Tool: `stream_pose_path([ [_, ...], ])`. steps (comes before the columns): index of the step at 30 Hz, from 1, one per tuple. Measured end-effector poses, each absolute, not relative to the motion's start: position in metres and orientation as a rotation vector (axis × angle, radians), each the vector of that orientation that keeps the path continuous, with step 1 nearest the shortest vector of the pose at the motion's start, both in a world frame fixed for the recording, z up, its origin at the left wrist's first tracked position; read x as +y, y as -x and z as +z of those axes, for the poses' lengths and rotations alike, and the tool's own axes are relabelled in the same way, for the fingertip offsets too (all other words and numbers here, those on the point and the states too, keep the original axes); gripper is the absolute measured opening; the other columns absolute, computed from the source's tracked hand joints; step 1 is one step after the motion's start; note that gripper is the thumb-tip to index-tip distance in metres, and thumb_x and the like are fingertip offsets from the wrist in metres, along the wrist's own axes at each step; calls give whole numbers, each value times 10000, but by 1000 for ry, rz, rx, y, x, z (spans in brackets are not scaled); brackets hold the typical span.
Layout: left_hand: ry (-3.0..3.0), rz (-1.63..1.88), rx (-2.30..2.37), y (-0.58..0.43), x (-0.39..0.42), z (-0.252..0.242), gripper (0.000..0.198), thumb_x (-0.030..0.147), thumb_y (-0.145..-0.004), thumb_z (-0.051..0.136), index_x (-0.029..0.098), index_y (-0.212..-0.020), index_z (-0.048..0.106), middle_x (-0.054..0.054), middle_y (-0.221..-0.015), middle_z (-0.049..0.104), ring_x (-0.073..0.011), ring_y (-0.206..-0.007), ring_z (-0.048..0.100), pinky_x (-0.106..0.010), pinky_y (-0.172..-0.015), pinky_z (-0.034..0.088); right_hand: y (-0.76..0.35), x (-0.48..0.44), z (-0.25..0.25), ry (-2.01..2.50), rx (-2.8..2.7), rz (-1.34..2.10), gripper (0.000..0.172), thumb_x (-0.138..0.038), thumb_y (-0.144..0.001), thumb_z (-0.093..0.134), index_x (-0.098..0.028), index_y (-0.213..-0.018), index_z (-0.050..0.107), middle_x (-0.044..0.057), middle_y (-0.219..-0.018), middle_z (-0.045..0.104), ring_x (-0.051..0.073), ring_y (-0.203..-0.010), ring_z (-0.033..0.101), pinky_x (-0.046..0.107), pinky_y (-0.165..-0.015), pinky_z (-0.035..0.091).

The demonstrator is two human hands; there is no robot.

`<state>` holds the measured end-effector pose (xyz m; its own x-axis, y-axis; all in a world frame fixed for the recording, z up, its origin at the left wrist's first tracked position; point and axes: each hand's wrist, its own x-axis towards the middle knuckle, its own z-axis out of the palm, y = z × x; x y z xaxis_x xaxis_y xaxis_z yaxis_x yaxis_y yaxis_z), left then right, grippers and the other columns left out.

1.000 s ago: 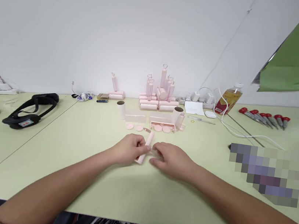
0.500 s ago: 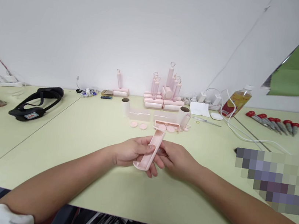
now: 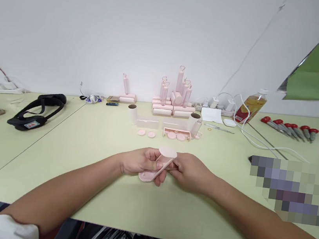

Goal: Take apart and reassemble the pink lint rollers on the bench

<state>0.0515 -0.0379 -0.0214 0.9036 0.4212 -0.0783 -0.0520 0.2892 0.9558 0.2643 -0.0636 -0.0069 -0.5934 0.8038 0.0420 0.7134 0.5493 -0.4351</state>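
Note:
In my left hand (image 3: 141, 162) is a pink trough-shaped plastic shell (image 3: 152, 170) with rounded end plates. My thumb lies inside its hollow and the fingers curl beneath. Close against its right side, my right hand (image 3: 190, 172) is closed, its fingertips partly hidden behind the shell, and I cannot make out what they pinch. Beyond the hands lie another pink shell (image 3: 164, 132), pink discs (image 3: 151, 134), clear covers (image 3: 147, 123) and a small pink bottle-like handle (image 3: 196, 129). A white roll (image 3: 132, 114) and another white roll (image 3: 195, 118) stand at either side.
Pink cases (image 3: 162, 112) and upright handles are grouped by the wall. A black headset strap (image 3: 37, 112) lies left. To the right are a drink bottle (image 3: 250, 107), white cables (image 3: 259, 140), several red-capped tools (image 3: 293, 130) and a blurred-out object (image 3: 288, 191).
The pink shell has tilted in my left hand, so its far end plate now faces upward and it looks shorter. My right hand has stayed close beside it.

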Motion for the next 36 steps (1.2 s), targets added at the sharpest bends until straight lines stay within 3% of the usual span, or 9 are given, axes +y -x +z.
stream_pose_path([
  [4,-1388,273,318,-23,-32,8,477,545,-676,742,172,-944,610,-81,-672,676,-232,-630,657,-360,-627,492,-273,-54,-12,1532,-2516,347,151,-211,-857,490,-197,-764,607,37,-733,635,160,-629,536,251,-554,311],
  [6,-1496,485,519,-10,-25,26,466,545,-725,701,182,-992,583,-71,-720,682,-203,-614,645,-331,-602,476,-269,-51,-12,1468,-2549,246,135,-180,-844,491,-186,-838,626,63,-830,641,183,-735,563,264,-614,352],
  [9,-1673,772,924,-2,-8,40,380,519,-805,624,190,-977,542,-80,-904,688,-182,-718,651,-305,-626,472,-245,-48,-9,1196,-2664,132,248,-150,-809,514,-147,-1032,623,120,-1050,620,241,-963,550,314,-778,400],
  [11,-1853,844,1222,-2,8,39,316,493,-837,577,185,-897,544,-63,-864,670,-181,-711,633,-285,-581,446,-221,-42,-9,1095,-2746,87,263,-162,-800,526,-133,-1044,619,142,-1104,598,270,-1018,528,347,-826,405],
  [15,-2342,820,1640,-8,41,24,178,346,-843,572,187,-858,651,-46,-850,613,-182,-737,581,-305,-650,446,-174,-17,-11,1153,-2824,111,288,-295,-850,525,-131,-1068,618,179,-1176,562,310,-1036,516,398,-846,412],
  [20,-2621,611,1758,-15,62,8,235,315,-856,561,214,-995,721,-65,-949,579,-192,-835,585,-295,-721,446,-148,7,-15,1237,-2777,224,380,-330,-872,504,-192,-1223,553,165,-1197,557,325,-1107,488,421,-875,395],
  [26,-2792,211,1722,-26,66,-3,271,358,-883,499,218,-975,712,-62,-922,637,-205,-836,615,-292,-673,424,-152,-5,-22,1150,-2782,304,220,-335,-863,509,-209,-1022,593,135,-1108,597,312,-1037,512,411,-811,396],
  [36,-2827,40,1691,-39,74,-9,273,316,-833,494,184,-943,706,-118,-926,689,-268,-873,635,-330,-688,439,-154,-8,-18,1128,-2821,378,152,-329,-849,530,-196,-901,583,117,-1000,625,303,-1025,522,367,-768,385],
])
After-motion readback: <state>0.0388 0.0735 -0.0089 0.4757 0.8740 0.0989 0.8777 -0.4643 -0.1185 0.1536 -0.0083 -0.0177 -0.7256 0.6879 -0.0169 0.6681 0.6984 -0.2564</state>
